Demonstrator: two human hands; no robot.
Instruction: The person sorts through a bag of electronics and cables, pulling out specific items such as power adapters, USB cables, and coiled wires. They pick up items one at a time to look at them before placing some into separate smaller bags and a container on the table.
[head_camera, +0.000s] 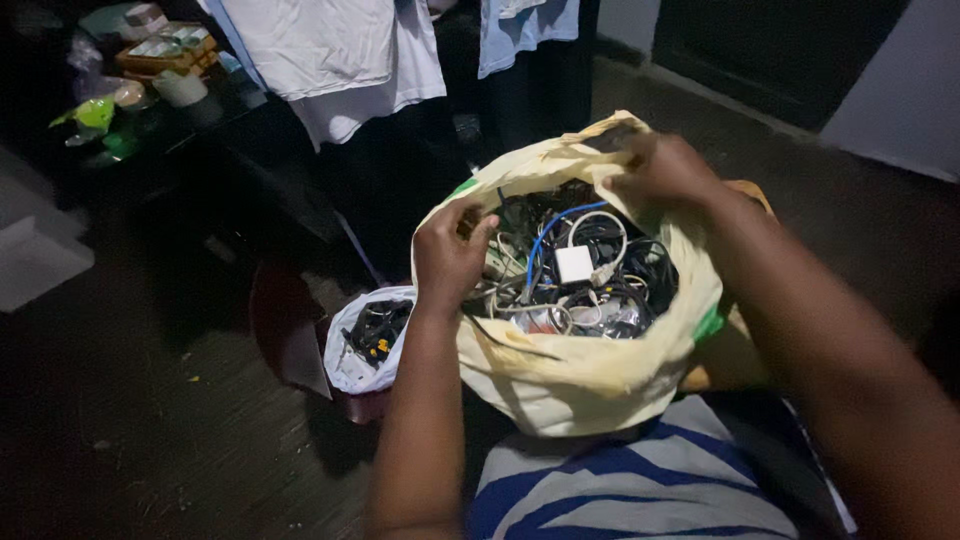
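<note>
A pale yellow plastic bag (590, 375) rests on my lap, held wide at its mouth. Inside lies a tangle of black, white and blue cables (590, 265) with a small white square adapter (574, 264) on top. My left hand (450, 255) grips the bag's left rim with fingers curled over the edge. My right hand (665, 172) pinches the far right rim and pulls it back. My striped blue and white clothing (640, 480) shows below the bag.
A smaller white bag (350, 365) with dark cables inside sits on the floor to the left, by a dark red object (285, 325). White garments (330, 60) hang behind. A dark shelf at top left carries boxes (165, 50) and green items (95, 115).
</note>
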